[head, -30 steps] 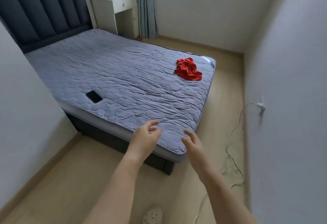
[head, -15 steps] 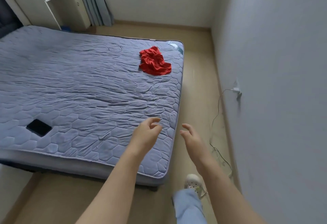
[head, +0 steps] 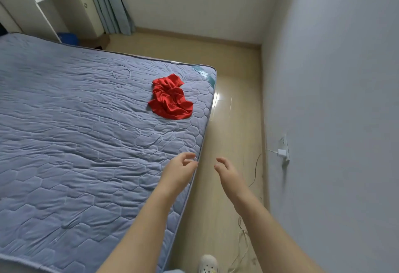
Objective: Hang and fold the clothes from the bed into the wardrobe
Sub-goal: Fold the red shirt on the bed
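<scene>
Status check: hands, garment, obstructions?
Both open, empty: left hand over bed edge, right hand over floor. Crumpled red garment near far bed corner, untouched. Nothing between.

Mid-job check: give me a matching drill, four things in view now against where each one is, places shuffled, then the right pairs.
Things:
1. red garment
2. left hand
3. right hand
4. white charger

Places:
A. plugged into the wall socket
B. above the floor beside the bed, holding nothing
C. crumpled on the mattress, near its far corner
D. above the mattress edge, holding nothing

Pairs: 1-C, 2-D, 3-B, 4-A
</scene>
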`<state>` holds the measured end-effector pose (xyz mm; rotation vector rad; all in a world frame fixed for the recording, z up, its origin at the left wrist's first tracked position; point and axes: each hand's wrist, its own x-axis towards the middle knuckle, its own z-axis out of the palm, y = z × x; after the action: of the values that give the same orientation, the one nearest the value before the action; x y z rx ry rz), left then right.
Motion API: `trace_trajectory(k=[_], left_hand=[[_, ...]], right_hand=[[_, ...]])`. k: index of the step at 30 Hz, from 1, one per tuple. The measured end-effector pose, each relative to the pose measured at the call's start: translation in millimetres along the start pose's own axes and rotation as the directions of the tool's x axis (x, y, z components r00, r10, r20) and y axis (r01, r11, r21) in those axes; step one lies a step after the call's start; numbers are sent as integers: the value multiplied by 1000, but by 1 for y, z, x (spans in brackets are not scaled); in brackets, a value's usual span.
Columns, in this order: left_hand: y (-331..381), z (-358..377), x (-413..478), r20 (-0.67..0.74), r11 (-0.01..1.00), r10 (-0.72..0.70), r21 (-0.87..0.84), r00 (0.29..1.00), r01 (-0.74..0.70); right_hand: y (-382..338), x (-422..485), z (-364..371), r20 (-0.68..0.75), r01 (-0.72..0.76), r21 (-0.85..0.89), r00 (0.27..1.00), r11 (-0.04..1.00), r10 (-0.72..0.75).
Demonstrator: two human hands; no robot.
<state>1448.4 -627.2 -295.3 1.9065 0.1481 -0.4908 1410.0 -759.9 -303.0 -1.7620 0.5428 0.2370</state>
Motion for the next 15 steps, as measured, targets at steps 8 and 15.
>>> trace_trajectory(k=[8,15], left_hand=[[43,10,108,-32,997,-80,-7,996,80],[78,7,252,-44,995,-89,-52,995,87]], right_hand=[[-39,108,-33,60,-37,2,998,999,36],[-87,243,-36,121,-48,-95,991,994,60]])
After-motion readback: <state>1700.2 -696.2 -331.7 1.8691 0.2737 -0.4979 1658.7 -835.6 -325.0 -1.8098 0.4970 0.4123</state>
